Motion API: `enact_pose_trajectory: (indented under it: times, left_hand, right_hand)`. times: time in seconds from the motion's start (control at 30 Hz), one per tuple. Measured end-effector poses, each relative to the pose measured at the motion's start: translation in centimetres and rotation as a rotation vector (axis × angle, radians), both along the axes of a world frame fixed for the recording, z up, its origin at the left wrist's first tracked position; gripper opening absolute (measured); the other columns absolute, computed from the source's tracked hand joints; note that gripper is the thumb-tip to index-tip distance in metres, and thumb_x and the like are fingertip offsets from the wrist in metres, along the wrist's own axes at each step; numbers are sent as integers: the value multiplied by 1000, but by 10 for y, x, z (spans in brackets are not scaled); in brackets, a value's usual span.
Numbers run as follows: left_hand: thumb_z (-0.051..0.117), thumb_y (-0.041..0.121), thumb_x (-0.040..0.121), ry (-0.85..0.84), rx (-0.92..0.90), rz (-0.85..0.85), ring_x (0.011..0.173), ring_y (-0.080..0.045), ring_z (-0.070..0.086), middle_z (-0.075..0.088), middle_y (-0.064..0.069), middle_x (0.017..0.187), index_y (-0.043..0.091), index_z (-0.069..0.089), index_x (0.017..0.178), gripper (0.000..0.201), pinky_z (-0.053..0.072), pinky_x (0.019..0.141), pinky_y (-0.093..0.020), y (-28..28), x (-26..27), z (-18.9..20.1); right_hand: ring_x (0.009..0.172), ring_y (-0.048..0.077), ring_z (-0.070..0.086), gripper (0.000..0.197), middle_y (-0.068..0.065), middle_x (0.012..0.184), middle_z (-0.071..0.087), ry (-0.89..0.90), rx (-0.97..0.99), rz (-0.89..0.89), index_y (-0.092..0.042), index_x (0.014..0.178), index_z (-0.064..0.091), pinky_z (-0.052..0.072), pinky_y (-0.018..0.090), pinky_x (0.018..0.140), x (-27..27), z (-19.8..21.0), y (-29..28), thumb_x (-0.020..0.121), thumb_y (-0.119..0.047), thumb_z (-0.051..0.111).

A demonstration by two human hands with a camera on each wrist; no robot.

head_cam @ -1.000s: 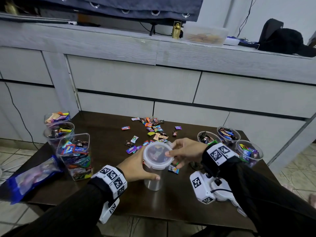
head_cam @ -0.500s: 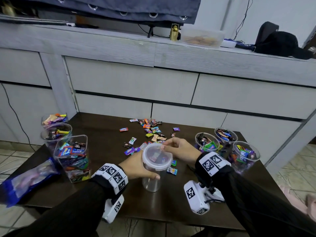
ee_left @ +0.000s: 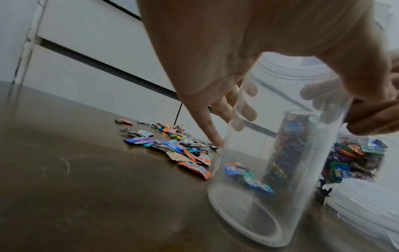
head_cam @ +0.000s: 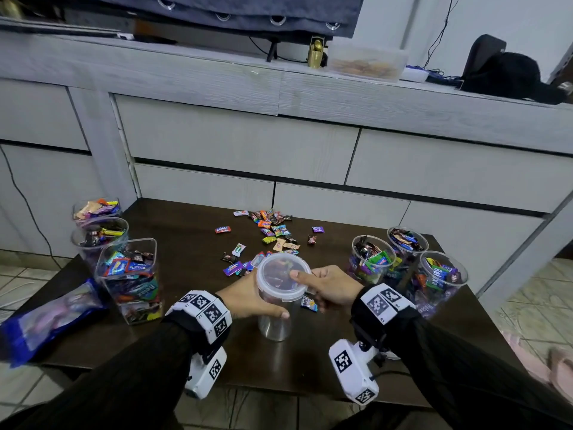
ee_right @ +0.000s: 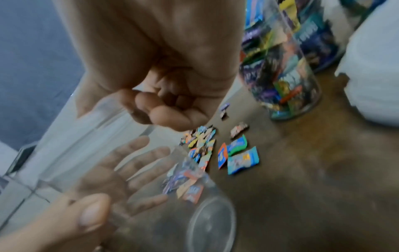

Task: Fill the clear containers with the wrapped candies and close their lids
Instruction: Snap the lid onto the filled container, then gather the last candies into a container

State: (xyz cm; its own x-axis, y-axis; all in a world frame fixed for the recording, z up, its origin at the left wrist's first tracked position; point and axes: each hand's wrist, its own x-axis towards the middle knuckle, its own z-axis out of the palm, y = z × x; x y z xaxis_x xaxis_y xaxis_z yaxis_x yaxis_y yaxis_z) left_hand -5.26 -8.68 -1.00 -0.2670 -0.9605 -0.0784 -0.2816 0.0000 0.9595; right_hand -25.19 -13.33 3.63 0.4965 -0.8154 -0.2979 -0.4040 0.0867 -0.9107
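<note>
An empty clear round container (head_cam: 275, 321) stands upright at the middle of the dark table (head_cam: 186, 308), a clear lid (head_cam: 280, 276) on its mouth. My left hand (head_cam: 248, 301) grips its wall, thumb in front and fingers (ee_left: 248, 110) behind. My right hand (head_cam: 310, 283) pinches the lid's right rim, thumb on top and curled fingers (ee_right: 164, 110) below. Loose wrapped candies (head_cam: 273, 232) lie scattered just beyond the container; several show behind its wall (ee_left: 244, 175).
Three candy-filled containers without lids (head_cam: 130, 280) stand at the table's left edge, and three round ones (head_cam: 372, 260) at the right. A blue bag (head_cam: 46, 318) hangs over the left corner. Spare lids (ee_left: 367, 208) lie right of the container. Grey drawers (head_cam: 235, 144) stand behind.
My right thumb has slid further onto the lid. The left hand and the container stay where they were.
</note>
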Motion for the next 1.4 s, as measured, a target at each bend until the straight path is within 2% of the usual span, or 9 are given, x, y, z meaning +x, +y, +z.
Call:
enact_pose_trajectory:
  times: [0.1,0.2,0.3,0.37,0.5,0.73,0.97,1.17,1.4]
  left_hand:
    - [88,5,67,-6,14,-3,124,-6,55,61,4,130,24,43,136,85,40,112,-34,0,0,0]
    - [88,5,67,13,-5,-12,123,-6,56,62,4,129,26,43,135,84,40,112,-36,1,1,0]
    - [87,3,65,71,-36,-33,123,-10,57,63,3,128,28,43,134,86,44,108,-36,3,-3,3]
    - [86,1,59,85,-81,-43,120,-8,59,65,5,123,27,46,129,85,48,100,-25,5,-7,4]
    - [81,0,55,40,-118,-45,104,3,63,65,7,110,26,50,117,73,49,88,-16,4,-10,7]
    - [85,-12,61,131,-50,6,121,-9,59,60,-1,127,17,39,130,88,48,96,-23,0,-6,-10]
    - [95,30,45,101,-43,2,125,-8,54,53,-2,135,24,41,131,101,48,101,-29,-2,-2,-15]
    - [96,33,46,61,-42,1,126,-7,54,54,3,135,27,41,132,102,46,104,-31,-3,0,-17]
    - [96,33,47,29,-51,-7,127,-7,53,55,6,134,29,41,133,103,44,108,-38,-2,1,-17]
  right_hand:
    - [34,11,47,51,-1,43,49,248,-151,59,-19,52,46,36,19,37,-2,11,-5,76,-58,68]
    - [79,14,61,53,0,91,64,450,-508,52,-19,96,54,49,29,66,1,24,-6,71,-63,69]
    - [126,20,42,83,6,138,41,389,-684,253,-18,138,33,38,34,102,14,26,5,75,-60,67]
    - [136,26,29,92,6,150,27,503,-740,368,-24,146,22,32,46,109,27,22,15,75,-62,64]
    - [128,32,33,74,5,146,32,620,-817,379,-26,144,27,34,49,104,38,17,22,82,-54,58]
    - [120,20,41,67,-2,133,47,364,-822,223,-25,134,39,35,42,103,10,56,17,80,-58,60]
    - [111,8,36,88,-12,124,49,527,-942,307,-24,133,44,40,28,95,-84,67,17,63,-74,65]
    - [107,8,37,82,-10,122,43,845,-962,459,-28,128,46,38,22,93,-148,25,13,65,-79,55]
    - [117,12,39,87,-5,130,39,1031,-745,254,-25,135,33,40,26,97,-162,-20,-7,67,-72,62]
